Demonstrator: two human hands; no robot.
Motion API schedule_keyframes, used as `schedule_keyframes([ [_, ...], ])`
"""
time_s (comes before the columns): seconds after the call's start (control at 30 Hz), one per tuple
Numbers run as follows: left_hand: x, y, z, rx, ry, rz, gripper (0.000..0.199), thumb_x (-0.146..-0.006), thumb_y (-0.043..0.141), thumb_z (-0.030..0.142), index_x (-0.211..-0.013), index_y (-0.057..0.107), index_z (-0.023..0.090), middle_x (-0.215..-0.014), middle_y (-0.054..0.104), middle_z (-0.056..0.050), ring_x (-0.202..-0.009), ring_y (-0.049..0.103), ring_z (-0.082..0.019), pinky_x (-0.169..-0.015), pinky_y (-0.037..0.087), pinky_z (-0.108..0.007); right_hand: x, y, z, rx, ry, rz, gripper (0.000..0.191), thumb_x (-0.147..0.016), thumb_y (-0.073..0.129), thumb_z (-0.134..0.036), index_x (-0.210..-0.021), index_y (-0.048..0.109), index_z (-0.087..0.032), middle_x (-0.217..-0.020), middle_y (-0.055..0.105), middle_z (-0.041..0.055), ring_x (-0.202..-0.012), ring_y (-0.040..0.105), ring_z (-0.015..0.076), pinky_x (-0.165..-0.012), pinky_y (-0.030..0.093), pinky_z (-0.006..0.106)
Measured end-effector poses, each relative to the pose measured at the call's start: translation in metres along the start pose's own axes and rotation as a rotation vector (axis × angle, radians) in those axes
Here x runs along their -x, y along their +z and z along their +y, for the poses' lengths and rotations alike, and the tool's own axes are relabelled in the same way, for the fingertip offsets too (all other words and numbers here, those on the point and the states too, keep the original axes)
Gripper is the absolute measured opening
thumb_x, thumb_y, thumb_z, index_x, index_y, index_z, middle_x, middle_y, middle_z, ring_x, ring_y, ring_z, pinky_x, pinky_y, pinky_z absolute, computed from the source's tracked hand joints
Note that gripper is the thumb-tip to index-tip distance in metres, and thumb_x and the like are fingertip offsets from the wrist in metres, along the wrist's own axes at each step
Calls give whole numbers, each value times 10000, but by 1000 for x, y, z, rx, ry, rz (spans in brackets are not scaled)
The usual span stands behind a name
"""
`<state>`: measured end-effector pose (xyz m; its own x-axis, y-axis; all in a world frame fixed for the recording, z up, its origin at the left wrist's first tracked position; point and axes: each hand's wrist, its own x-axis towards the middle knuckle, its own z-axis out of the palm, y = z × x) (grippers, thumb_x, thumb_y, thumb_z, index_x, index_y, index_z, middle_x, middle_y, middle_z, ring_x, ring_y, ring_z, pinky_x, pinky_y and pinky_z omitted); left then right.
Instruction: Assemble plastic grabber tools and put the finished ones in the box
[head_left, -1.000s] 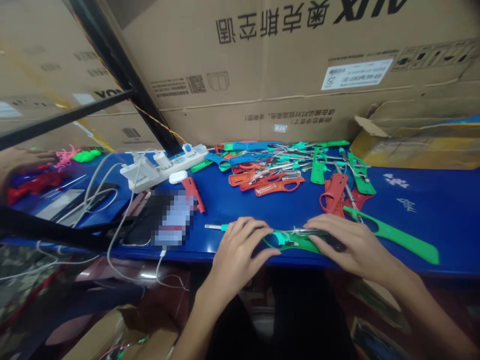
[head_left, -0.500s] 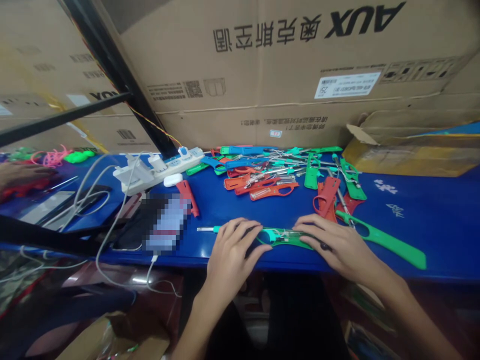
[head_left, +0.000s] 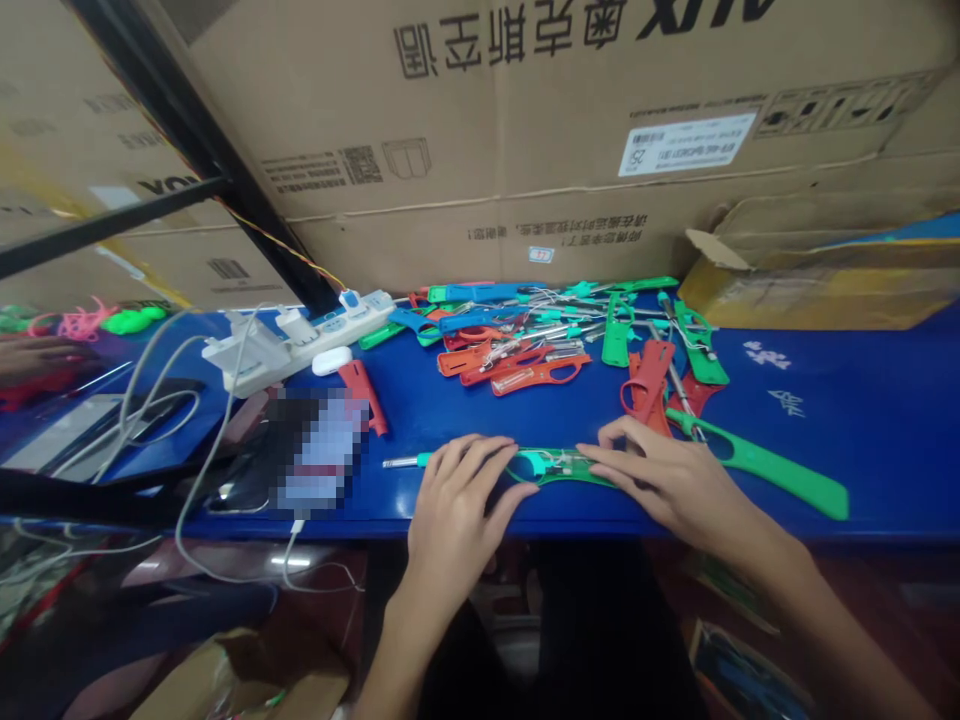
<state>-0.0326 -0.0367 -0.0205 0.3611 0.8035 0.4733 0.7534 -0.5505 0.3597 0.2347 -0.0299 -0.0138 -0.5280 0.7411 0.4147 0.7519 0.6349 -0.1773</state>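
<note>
We hold the green casing (head_left: 574, 468) flat at the front of the blue table (head_left: 885, 400), near its edge; our left hand (head_left: 454, 500) is curled over its left part, holding it, with the thumb spread along the near side; a metal tube (head_left: 401, 462) pokes out to the left, beyond our fingers. Our right hand (head_left: 667, 475) is bent low over the casing's right end, fingertips touching it; they seem close together, though the fingers hide whether they pinch a small part, so we cannot tell how far they are closed.

Between our hands, a teal piece (head_left: 531, 465) and thin wires show in the casing; just beyond our right hand lies a long green shell (head_left: 802, 478), slanting toward us.

Behind lie red shells (head_left: 540, 372), with blue and green ones among tubes and wires; to the left are a white power strip (head_left: 322, 340), a phone (head_left: 319, 455) and a red piece (head_left: 364, 397); another person's hand (head_left: 37, 358), blurred, is at the far left; an open carton (head_left: 817, 290) stands at the back right.
</note>
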Motion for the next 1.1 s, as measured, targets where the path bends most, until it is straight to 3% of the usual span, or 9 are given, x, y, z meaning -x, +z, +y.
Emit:
schedule_keyframes([
  [0.13,0,0,0,-21,3,8,344,-946,662,384,-1253,632,231,-1232,710,-64,-1165,587,-277,-1008,424,-466,2,0,-2,51,-29,58,304,-1029,501,-308,-1278,669,-258,-1103,693,51,-808,686,126,-628,490,219],
  [0.3,-1,-1,1,-66,-22,13,482,-936,668,422,-1352,540,215,-1287,676,-86,-1208,577,-280,-1096,355,-485,5,-4,-5,124,-23,166,226,-1011,546,-302,-1071,748,-222,-1057,742,38,-743,703,116,-590,483,223],
  [0.5,0,3,4,-102,-77,96,677,-906,669,517,-1460,421,217,-1394,599,-128,-1288,531,-322,-1096,364,-490,6,-8,-9,154,-137,330,175,-970,618,-262,-1012,751,-158,-964,794,43,-831,756,166,-764,579,260],
  [0.57,3,2,4,-97,-87,106,630,-915,663,504,-1436,450,220,-1402,594,-127,-1302,519,-324,-1102,358,-497,8,-8,-10,150,-129,324,175,-976,605,-245,-1001,757,-162,-972,799,36,-849,764,175,-780,593,269],
  [0.7,9,-7,-1,-51,-44,23,354,-990,593,350,-1323,555,233,-1359,631,-75,-1309,512,-268,-1160,301,-495,17,-6,-10,132,-90,289,253,-1015,538,-292,-1021,767,-185,-1049,790,27,-857,768,169,-746,601,262],
  [0.83,10,-14,-11,-45,-13,2,246,-1007,562,258,-1245,617,233,-1289,675,-49,-1269,541,-241,-1181,265,-513,24,-4,-8,129,-79,241,324,-1040,475,-338,-1007,777,-227,-1136,769,9,-853,766,159,-681,590,257],
  [1.0,6,-12,-14,20,24,43,181,-1013,539,205,-1082,703,232,-1138,743,-33,-1077,638,-208,-1053,404,-463,25,0,-7,130,-39,237,310,-1042,471,-309,-1033,763,-207,-1143,766,12,-897,761,173,-701,579,263],
  [1.1,3,-10,-13,33,7,56,156,-992,583,218,-1017,736,245,-1087,757,-20,-1044,639,-211,-958,443,-423,25,0,-8,134,11,199,312,-1041,467,-317,-1024,767,-233,-1153,757,-5,-840,758,163,-619,551,261],
])
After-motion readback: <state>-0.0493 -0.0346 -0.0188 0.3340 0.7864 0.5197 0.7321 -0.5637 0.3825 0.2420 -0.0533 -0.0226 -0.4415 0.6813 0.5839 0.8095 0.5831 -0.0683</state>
